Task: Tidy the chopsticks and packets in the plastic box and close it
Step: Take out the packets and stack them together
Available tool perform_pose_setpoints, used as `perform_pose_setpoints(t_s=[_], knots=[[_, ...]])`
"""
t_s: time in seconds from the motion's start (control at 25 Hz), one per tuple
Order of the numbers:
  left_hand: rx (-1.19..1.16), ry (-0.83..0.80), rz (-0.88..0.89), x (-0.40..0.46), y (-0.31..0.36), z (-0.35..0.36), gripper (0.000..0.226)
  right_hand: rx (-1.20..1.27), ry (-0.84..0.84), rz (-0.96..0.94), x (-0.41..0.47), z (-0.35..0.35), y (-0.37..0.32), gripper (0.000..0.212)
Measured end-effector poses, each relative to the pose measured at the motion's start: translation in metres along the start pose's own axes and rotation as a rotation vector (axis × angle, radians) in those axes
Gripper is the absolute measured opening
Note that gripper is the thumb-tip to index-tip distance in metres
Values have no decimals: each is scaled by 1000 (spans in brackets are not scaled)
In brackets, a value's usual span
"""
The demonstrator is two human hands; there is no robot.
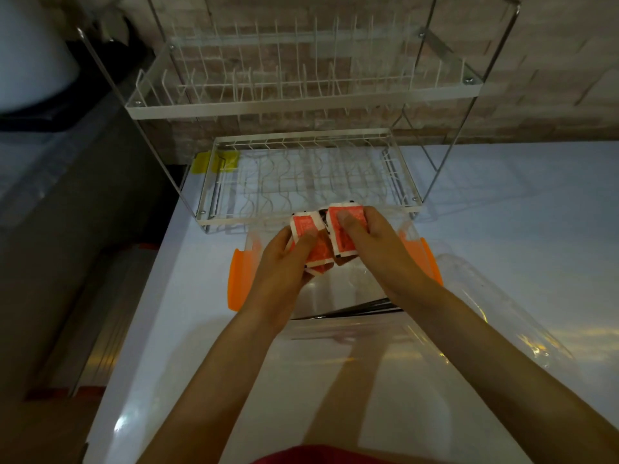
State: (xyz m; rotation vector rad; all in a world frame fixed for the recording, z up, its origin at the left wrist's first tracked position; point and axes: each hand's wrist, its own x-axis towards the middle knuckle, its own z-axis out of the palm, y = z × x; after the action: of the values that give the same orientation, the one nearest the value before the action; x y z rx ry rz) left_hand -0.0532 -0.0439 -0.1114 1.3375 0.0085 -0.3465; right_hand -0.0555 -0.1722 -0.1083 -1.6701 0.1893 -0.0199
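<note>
Holding packets [316, 244] in both hands [288, 262] [370, 236] over open box [413, 259]; chopsticks [355, 311] inside, lid still off.

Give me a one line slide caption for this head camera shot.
Both hands, left and right, hold red packets over the open plastic box.

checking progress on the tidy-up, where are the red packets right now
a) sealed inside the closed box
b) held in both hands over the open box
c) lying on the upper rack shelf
b: the left hand and right hand each grip red packets above the open plastic box.
</note>
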Motion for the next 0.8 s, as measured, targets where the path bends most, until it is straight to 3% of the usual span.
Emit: perform_pose_setpoints(t_s=[0.24, 0.32, 0.52, 0.68, 0.8], knots=[[-308, -224, -130, -2, 6, -1, 39, 9, -14, 9, -8, 15, 4, 25], [-367, -263, -166, -1, 8, -3, 33, 14, -26, -5, -10, 17, 3, 21], [-326, -230, -173, -2, 6, -2, 27, -87, -185, -80, -18, 25, 8, 19], [-244, -253, -158, -3, 5, -6, 29, -118, -223, -104, -17, 24, 11, 35], [-204, -230, -172, -1, 7, -13, 17, -106, -263, -47, -13, 15, 10, 39]])
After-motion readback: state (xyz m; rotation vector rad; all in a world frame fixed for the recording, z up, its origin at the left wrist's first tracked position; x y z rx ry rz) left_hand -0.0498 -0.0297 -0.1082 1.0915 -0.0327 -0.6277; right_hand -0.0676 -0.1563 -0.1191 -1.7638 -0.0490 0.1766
